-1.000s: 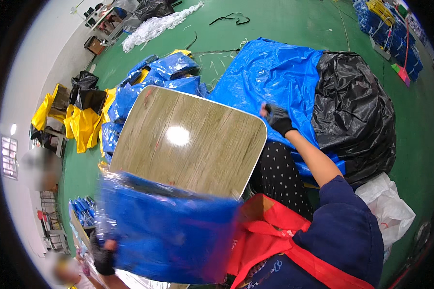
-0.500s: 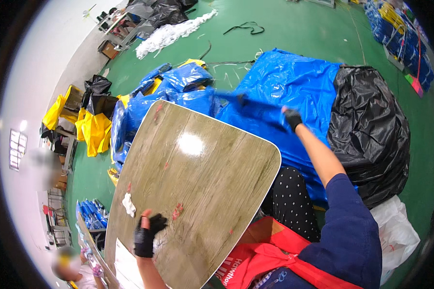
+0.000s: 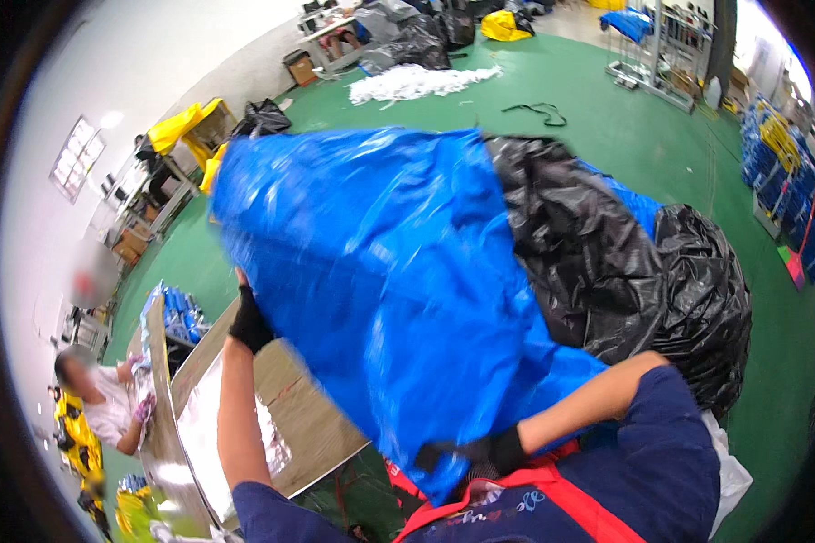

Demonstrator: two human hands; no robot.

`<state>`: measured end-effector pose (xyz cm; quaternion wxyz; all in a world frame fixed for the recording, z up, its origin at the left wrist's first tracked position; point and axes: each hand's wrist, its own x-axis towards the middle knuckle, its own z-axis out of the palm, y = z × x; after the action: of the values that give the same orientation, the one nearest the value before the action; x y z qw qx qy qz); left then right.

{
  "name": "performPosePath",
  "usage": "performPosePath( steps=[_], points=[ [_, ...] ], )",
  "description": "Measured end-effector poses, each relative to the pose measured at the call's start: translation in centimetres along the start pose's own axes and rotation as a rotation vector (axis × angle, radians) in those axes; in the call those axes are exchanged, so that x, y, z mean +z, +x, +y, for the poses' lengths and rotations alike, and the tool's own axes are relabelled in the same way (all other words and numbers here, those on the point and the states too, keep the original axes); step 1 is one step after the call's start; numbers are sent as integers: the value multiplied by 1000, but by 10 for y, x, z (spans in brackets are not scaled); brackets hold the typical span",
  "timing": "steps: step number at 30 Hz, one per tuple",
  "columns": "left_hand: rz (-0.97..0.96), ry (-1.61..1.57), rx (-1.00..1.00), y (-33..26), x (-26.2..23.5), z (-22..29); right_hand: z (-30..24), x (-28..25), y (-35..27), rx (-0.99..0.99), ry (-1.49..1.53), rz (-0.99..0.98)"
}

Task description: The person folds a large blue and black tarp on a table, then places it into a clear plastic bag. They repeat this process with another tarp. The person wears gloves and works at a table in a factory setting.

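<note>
Fingers of the right hand (image 3: pixel 466 452), in a dark glove, curl shut on the lower edge of the big blue plastic bag (image 3: pixel 398 290) at about 6 o'clock, close against the red apron strap (image 3: pixel 552 493); fingers of the left hand (image 3: pixel 249 324), gloved too, pinch the bag's left edge at about 9 o'clock, though the film hides the fingertips, so how tightly they close I cannot tell for sure; the bag hangs spread between the two hands and fills the middle of the view, its top corner reaching toward 11 o'clock. It looks thin, light and limp, a glossy sheet that billows and blurs rather than holding a shape; likely slippery, so a bunched handful at an edge or corner should hold better than a flat pinch, and the two grips set well apart keep it open. Below it at 7 o'clock lies a wood-grain tabletop (image 3: pixel 299 425) with a clear plastic sheet (image 3: pixel 213 430) on it; another person (image 3: pixel 109 398) bends at 8 o'clock. Just behind the blue film, at 3 o'clock, sit stuffed black plastic bags (image 3: pixel 661 290); farther off, the green floor (image 3: pixel 661 145), a white heap (image 3: pixel 407 83) at 12 o'clock and a yellow bundle (image 3: pixel 179 127) at 10 o'clock.
</note>
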<state>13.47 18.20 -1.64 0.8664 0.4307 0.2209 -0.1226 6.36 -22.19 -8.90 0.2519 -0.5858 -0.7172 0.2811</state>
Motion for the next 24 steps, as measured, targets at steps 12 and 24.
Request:
performPosePath(
  steps=[12, 24],
  points=[
    [479, 761, -229, -60, -130, -3, -62, 112, 128, -304, -30, -298],
    [1090, 1193, 763, -254, -343, -109, 116, -40, 95, 9, -603, 789]
  ],
)
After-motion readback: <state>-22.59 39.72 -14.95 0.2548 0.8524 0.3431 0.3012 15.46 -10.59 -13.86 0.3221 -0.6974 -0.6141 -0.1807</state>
